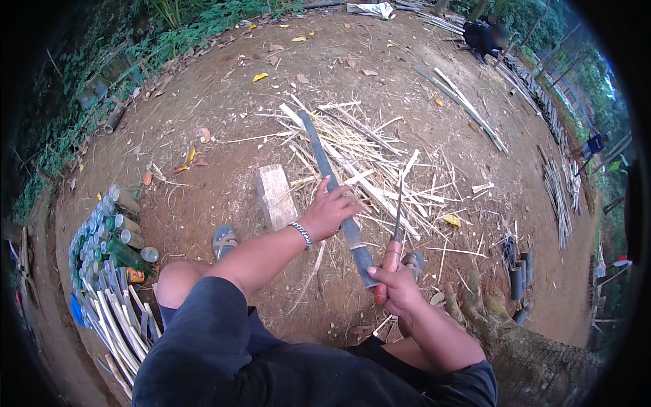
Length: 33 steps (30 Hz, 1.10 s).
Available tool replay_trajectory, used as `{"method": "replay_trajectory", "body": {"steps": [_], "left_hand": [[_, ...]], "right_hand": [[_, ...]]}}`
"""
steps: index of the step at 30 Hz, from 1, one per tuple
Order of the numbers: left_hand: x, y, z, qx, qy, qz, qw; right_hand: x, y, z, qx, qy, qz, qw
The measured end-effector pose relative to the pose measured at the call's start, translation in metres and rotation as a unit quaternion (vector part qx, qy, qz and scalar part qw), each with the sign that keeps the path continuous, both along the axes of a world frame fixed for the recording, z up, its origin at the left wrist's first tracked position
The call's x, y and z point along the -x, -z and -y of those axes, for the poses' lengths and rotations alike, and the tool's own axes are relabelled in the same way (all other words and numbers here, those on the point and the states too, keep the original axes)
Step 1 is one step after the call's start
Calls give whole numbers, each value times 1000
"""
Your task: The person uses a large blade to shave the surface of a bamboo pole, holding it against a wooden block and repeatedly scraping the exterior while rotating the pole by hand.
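The bamboo (318, 148) slants forward, far end over the shavings (388, 205), the left hand (331, 211) spread across its middle. The right hand (399, 288) grips the knife (392, 251); best steady the bamboo, left hand well clear of the blade (399, 216).

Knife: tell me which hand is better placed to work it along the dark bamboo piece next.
Probably the right hand: it grips the knife, blade pointing forward, while the left hand lies with spread fingers on the bamboo piece.
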<state>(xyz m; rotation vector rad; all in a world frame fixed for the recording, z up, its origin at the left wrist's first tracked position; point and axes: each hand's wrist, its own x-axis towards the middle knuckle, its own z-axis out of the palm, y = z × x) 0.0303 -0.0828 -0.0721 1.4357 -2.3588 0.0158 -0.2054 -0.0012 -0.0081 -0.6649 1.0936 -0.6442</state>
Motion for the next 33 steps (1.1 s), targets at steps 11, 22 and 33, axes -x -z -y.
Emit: {"method": "replay_trajectory", "body": {"steps": [11,22,33], "left_hand": [[12,36,-94,-352,-257,-751,495],[5,-13,-161,-423,-201,-798,380],[-41,-33,-246,-439,-230,-759,423]], "right_hand": [[-56,12,-63,171,88,-53,980],[-83,7,-98,117,47,19,992],[-83,23,-112,97,-58,21,993]]}}
